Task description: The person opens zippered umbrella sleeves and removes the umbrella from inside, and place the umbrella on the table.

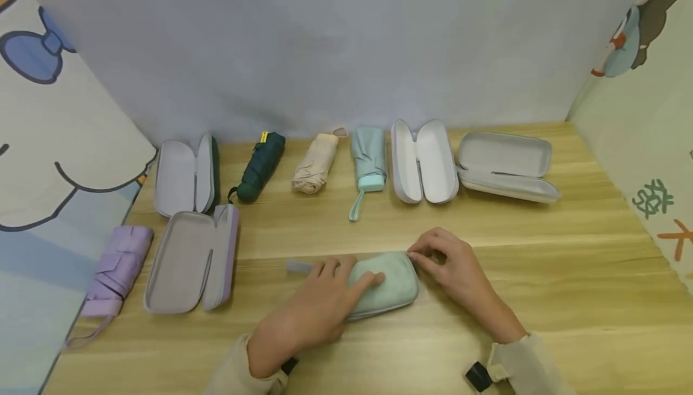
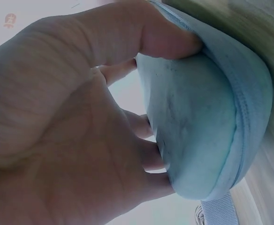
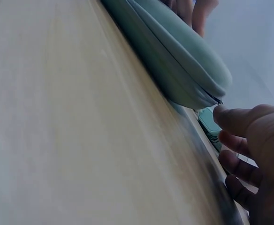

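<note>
A mint green zip case point(image 1: 387, 284) lies closed on the table in front of me, its grey strap point(image 1: 299, 267) sticking out at the left end. My left hand point(image 1: 319, 299) grips the case from above. In the left wrist view the thumb point(image 2: 170, 40) presses along the zip side, with the fingers on the far side. My right hand point(image 1: 455, 269) is at the right end of the case. Thumb and forefinger pinch the zip pull point(image 3: 220, 101) at the case's corner. Most of the pull is hidden by the fingertips.
Folded umbrellas lie around: dark green point(image 1: 262, 168), beige point(image 1: 316, 163), light teal point(image 1: 369, 157) and lilac point(image 1: 116, 272). Opened hard cases stand at the left point(image 1: 181, 263), back left point(image 1: 175, 178), back centre point(image 1: 435, 163) and back right point(image 1: 506, 154). A pale wall point(image 1: 346, 46) closes off the table's back.
</note>
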Tool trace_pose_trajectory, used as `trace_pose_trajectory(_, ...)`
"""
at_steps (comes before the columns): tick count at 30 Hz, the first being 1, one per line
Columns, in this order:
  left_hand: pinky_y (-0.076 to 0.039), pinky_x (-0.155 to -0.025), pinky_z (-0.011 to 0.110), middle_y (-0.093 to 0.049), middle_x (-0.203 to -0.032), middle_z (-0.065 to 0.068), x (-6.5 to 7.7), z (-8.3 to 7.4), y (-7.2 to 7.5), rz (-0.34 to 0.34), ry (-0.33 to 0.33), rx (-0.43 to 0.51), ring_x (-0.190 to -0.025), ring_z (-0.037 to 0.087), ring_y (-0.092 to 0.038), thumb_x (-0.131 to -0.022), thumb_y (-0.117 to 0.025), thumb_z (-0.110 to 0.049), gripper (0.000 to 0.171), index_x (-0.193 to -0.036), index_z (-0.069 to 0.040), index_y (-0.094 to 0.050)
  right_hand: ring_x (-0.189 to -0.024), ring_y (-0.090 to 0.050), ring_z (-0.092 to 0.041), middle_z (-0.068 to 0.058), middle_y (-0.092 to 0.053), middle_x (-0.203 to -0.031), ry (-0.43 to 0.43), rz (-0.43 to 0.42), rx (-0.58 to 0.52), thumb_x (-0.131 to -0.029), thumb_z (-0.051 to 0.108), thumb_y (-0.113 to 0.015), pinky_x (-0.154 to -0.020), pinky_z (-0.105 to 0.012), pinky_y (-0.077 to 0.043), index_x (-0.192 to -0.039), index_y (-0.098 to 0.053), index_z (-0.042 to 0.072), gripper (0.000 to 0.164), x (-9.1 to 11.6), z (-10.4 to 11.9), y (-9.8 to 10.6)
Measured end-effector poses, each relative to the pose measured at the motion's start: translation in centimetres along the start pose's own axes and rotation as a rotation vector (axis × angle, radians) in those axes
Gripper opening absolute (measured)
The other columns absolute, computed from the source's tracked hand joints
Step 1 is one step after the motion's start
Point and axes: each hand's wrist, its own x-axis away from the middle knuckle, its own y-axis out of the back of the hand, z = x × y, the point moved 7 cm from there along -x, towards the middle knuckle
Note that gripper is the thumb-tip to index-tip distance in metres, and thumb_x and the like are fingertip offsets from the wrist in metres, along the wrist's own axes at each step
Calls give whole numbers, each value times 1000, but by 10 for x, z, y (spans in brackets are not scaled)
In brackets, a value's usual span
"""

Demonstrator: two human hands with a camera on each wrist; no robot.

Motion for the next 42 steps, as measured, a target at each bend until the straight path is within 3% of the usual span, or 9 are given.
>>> trace_pose_trajectory(7, -48, -110, 53, -50, -148, 14, 2, -7, -8, 101, -56, 101, -129, 37, -57, -87, -83, -14, 82, -154, -32, -41, -90, -64, -8, 11, -72, -96, 21, 87, -10, -86, 8, -83, -82, -24, -53, -92, -79, 26, 19, 5, -1, -3)
trace_pose_trajectory(13, -47, -112, 50, -51, -147, 12, 0, -11, -6, 94, -97, 116, -126, 34, -59, -83, -87, -15, 84, -151, -34, -42, -92, -64, -9, 11, -74, -98, 84, 131, -35, -85, 6, -83, -81, -28, -52, -94, -80, 26, 22, 4, 2, -10)
trace_pose_trajectory(17, -48, -112, 50, -50, -151, 10, 3, -14, -6, 99, -75, 106, -129, 33, -58, -87, -84, -13, 81, -152, -37, -43, -94, -65, -7, 13, -74, -98, 82, 162, -32, -85, 6, -83, -84, -29, -53, -92, -79, 26, 22, 6, 2, -14)
trace_pose_trajectory(25, -51, -105, 51, -51, -149, 6, 4, -16, 10, -53, -8, -13, -129, 32, -55, -94, -76, -12, 66, -149, -39, -48, -95, -67, -9, 12, -74, -98, 64, 143, 3, -85, 3, -82, -89, -32, -54, -92, -78, 25, 24, -2, 5, -9)
trace_pose_trajectory(29, -54, -98, 51, -54, -143, 8, 2, -17, 7, -112, 23, -29, -125, 31, -55, -95, -74, -12, 62, -147, -38, -51, -96, -67, -9, 13, -74, -98, 52, 151, 4, -87, 3, -81, -90, -32, -55, -93, -77, 26, 24, 3, 1, -10)
trace_pose_trajectory(32, -56, -91, 52, -56, -138, 11, -3, -8, 6, -148, 77, -48, -123, 32, -56, -92, -76, -6, 65, -145, -36, -52, -93, -67, -9, 11, -73, -97, 84, 141, -13, -87, 1, -81, -87, -30, -55, -93, -76, 24, 24, 2, 0, -8)
trace_pose_trajectory(35, -56, -84, 54, -57, -135, 14, -6, 13, 10, -146, 170, -29, -122, 36, -55, -88, -77, 2, 66, -140, -31, -53, -90, -65, -8, 9, -74, -96, 134, 146, -22, -86, 1, -81, -84, -30, -55, -93, -75, 23, 23, -3, 4, -8)
trace_pose_trajectory(38, -56, -82, 56, -56, -136, 17, -4, 33, 14, -131, 251, 27, -122, 40, -55, -86, -77, 8, 65, -138, -23, -55, -89, -65, -7, 9, -74, -96, 170, 186, -55, -87, 2, -81, -83, -29, -55, -93, -74, 22, 22, -2, 5, -11)
trace_pose_trajectory(42, -55, -86, 57, -54, -142, 23, 1, 48, 15, -110, 295, 129, -125, 44, -57, -86, -77, 10, 69, -145, -18, -55, -89, -65, -6, 8, -73, -97, 210, 245, -103, -91, 5, -79, -84, -29, -54, -96, -74, 21, 17, 0, 10, -16)
